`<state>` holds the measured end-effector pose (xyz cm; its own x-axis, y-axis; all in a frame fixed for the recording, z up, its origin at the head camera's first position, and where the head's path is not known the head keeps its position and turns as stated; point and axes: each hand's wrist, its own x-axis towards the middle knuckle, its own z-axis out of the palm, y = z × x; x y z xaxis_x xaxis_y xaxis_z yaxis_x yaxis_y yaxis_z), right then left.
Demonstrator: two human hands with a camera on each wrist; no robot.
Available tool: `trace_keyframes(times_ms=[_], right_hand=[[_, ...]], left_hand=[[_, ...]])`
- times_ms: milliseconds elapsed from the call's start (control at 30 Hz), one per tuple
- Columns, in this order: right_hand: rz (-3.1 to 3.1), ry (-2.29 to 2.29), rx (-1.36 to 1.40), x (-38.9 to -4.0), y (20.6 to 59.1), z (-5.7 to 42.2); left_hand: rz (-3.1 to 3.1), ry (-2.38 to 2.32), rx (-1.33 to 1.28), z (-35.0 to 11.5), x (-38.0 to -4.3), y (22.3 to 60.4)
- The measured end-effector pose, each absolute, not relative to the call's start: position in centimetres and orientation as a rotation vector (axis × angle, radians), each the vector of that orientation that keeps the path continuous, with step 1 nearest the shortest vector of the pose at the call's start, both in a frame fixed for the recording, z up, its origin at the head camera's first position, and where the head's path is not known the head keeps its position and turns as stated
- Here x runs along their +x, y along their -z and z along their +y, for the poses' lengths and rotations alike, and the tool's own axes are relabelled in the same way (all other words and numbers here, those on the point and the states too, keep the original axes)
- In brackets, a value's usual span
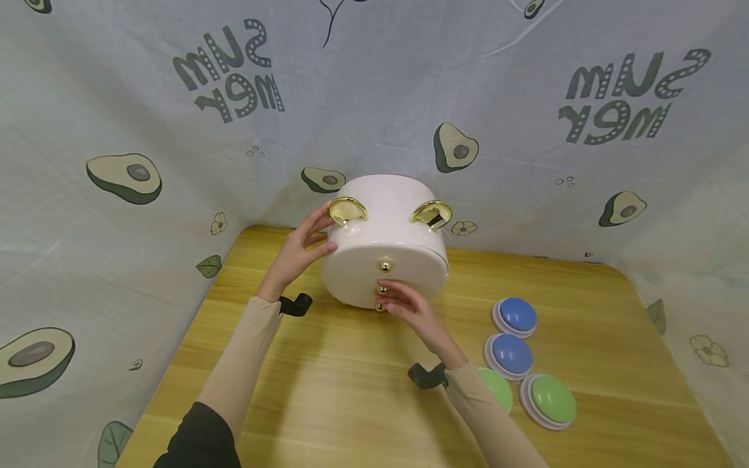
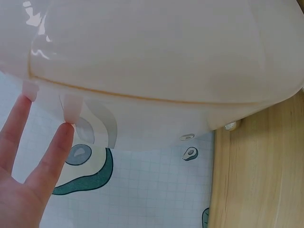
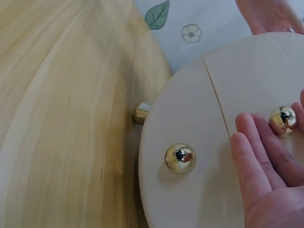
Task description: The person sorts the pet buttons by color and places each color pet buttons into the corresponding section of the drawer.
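A glossy white drum-shaped box (image 1: 389,208) stands on its curved side, with two gold ear-shaped pieces (image 1: 348,211) on top. Its flat front carries three gold knobs in a column, and a thin seam runs between the middle and lowest ones. My left hand (image 1: 301,253) rests on the box's left side with spread fingers, fingertips against the wall in the left wrist view. At the front, my right hand (image 1: 412,312) has its fingers on either side of the middle knob (image 3: 283,121), pinching it. The lowest knob (image 3: 180,158) sits just below those fingers.
Two blue round push buttons (image 1: 517,316) and two green ones (image 1: 552,400) lie on the wooden table (image 1: 339,390) at the right. My right sleeve partly covers one green button. A white cloth (image 1: 374,84) with avocado prints hangs right behind the box.
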<state>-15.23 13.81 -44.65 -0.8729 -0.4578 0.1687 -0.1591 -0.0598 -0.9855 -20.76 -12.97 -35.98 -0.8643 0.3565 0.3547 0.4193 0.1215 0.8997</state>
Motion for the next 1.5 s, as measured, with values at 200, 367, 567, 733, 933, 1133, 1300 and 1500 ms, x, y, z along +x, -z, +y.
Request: trace_keyframes(times_ms=[200, 367, 567, 733, 933, 1133, 1300, 1500], right_hand=[[1.964, 2.047, -0.677, -14.7, 44.6, 13.7], [1.953, 2.045, -0.698, -13.9, 44.6, 13.8], [1.944, 2.041, -0.714, -12.8, 44.6, 13.9], [1.937, 2.04, -0.748, -11.5, 44.7, 14.0], [1.922, 2.048, -0.765, -9.8, 44.7, 14.0], [1.878, 2.065, -0.789, -7.9, 44.9, 14.0], [1.862, 2.063, -0.782, -6.6, 44.8, 13.8], [1.832, 2.051, -0.707, -5.5, 44.8, 13.8]], left_hand=[[-2.314, 1.886, -0.802, -12.9, -20.8, 36.1], [-2.308, 1.88, -0.813, -12.9, -20.8, 36.0], [-2.317, 1.869, -0.819, -13.1, -20.9, 36.1], [-2.32, 1.877, -0.801, -13.4, -21.9, 37.6], [-2.304, 1.837, -0.824, -13.5, -22.6, 38.7], [-2.32, 1.846, -0.822, -13.2, -21.5, 37.1], [-2.331, 1.848, -0.817, -13.0, -20.8, 36.1], [-2.329, 1.835, -0.828, -13.0, -20.8, 36.2]])
